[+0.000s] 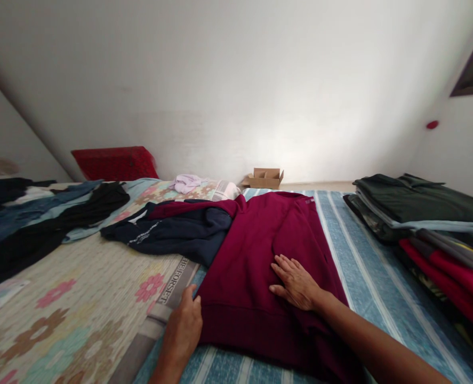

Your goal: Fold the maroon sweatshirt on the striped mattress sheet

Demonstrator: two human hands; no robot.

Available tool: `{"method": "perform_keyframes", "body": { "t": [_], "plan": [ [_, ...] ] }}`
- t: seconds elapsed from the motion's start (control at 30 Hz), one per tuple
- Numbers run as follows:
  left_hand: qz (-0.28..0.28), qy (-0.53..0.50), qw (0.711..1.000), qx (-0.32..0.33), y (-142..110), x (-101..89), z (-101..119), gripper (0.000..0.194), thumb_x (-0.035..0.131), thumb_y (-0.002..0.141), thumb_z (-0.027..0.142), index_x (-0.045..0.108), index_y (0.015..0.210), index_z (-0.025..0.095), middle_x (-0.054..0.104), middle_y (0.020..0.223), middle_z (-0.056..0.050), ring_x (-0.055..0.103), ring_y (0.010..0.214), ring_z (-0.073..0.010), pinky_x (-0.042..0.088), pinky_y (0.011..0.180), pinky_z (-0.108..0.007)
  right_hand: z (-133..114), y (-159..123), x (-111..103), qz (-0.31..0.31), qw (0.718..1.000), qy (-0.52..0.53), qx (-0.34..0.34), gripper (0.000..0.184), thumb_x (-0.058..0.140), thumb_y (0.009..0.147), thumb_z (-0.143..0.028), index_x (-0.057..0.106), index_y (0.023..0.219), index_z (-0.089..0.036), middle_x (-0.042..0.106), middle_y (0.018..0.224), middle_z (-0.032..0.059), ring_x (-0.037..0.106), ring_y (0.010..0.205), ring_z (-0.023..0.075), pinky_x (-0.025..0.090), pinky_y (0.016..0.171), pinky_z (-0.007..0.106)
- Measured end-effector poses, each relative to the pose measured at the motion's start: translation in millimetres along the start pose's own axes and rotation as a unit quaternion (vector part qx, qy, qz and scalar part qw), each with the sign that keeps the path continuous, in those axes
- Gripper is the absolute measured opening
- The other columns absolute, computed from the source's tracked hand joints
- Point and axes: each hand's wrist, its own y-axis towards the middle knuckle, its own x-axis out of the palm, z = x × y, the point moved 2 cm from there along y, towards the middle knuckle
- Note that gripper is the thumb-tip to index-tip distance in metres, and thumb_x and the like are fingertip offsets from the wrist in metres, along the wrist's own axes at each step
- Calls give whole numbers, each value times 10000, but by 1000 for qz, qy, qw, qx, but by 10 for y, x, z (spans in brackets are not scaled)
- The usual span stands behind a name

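A maroon sweatshirt [244, 266] lies spread on the bed, its wide hem toward me. Its right side is folded inward, with one sleeve lying on the body; the other sleeve stretches left across a navy garment [172, 229] with white lettering. My right hand [296, 282] presses flat on the folded part, fingers stretched out. At the left hem corner is my left hand [184, 320], seen from the side. Its thumb and forefinger are slightly apart by the cloth edge, and the other fingers are mostly hidden.
Stacked folded clothes [424, 208] stand on the right, on the blue striped sheet [360, 256]. Dark trousers [60, 218] and jeans lie at left on the floral blanket [96, 298]. Along the wall are a red case [116, 163], a lilac cloth [187, 183] and an open carton [265, 178].
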Motion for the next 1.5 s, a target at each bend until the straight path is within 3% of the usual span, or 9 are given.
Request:
{"method": "perform_keyframes", "body": {
  "t": [0.17, 0.37, 0.53, 0.7, 0.83, 0.93, 1.03, 1.2, 1.5],
  "plan": [
    [-75, 149, 986, -15, -37, -32, 33, 324, 301, 899, 269, 517, 1094, 125, 700, 836, -135, 671, 835, -275, 475, 726, -351, -17, -1, -12, 8, 1000, -1, -6, 723, 265, 882, -625, 308, 1425, -149, 197, 1509, 128, 104, 1394, 265, 102, 1114, 448],
    [-118, 183, 976, -24, 18, -91, 56, 249, 298, 919, 249, 543, 915, 208, 706, 832, -88, 670, 843, -263, 459, 724, -339, -37, 9, -43, 8, 1000, 13, -12, 724, 281, 882, -614, 295, 1429, -139, 183, 1510, 142, 100, 1393, 278, 101, 1114, 456],
    [-148, 208, 966, -33, 30, -139, 81, 307, 243, 934, 235, 542, 975, 178, 698, 884, -107, 664, 869, -260, 469, 755, -353, -53, 8, -69, 13, 1000, 25, -13, 728, 298, 879, -610, 297, 1428, -133, 189, 1506, 150, 108, 1391, 284, 108, 1114, 458],
    [-48, 273, 960, 44, 59, -142, 276, 309, 348, 867, 194, 590, 1041, 110, 631, 1115, -153, 587, 1065, -260, 431, 922, -364, -49, 15, -59, 14, 999, 32, -12, 721, 312, 878, -603, 301, 1426, -135, 184, 1507, 149, 104, 1391, 284, 101, 1114, 468],
    [12, 204, 959, 198, 135, 137, 704, 391, 333, 867, 230, 589, 1140, 119, 561, 1265, -132, 502, 1193, -223, 388, 1014, -355, -47, 22, -58, 13, 999, 37, -12, 716, 321, 875, -603, 302, 1427, -146, 181, 1508, 143, 101, 1392, 280, 100, 1114, 472],
    [-37, 161, 941, 294, 215, 458, 1072, 438, 294, 880, 218, 553, 1216, 108, 486, 1355, -132, 414, 1278, -221, 359, 1044, -378, -50, 25, -63, 17, 999, 38, -13, 723, 330, 873, -601, 302, 1426, -136, 186, 1507, 146, 103, 1392, 278, 105, 1116, 463],
    [-107, 196, 929, 294, 298, 729, 1260, 492, 277, 897, 246, 457, 1318, 67, 361, 1438, -155, 293, 1346, -253, 306, 1068, -429, -48, 32, -60, 22, 999, 40, -15, 718, 343, 872, -590, 306, 1424, -131, 195, 1505, 144, 109, 1392, 277, 103, 1117, 464],
    [-141, 246, 921, 269, 365, 949, 1181, 563, 284, 909, 372, 366, 1387, 85, 277, 1469, -164, 232, 1367, -277, 240, 1079, -492, -49, 44, -59, 29, 998, 50, -18, 704, 333, 875, -586, 317, 1419, -139, 194, 1504, 140, 112, 1391, 277, 108, 1114, 479],
    [-145, 251, 918, 270, 411, 1009, 1064, 583, 276, 904, 401, 332, 1407, 112, 232, 1484, -129, 212, 1374, -268, 220, 1086, -499, -42, 57, -52, 41, 997, 64, -19, 716, 361, 860, -597, 336, 1411, -141, 203, 1502, 144, 123, 1388, 285, 114, 1116, 470]
  ]
}}
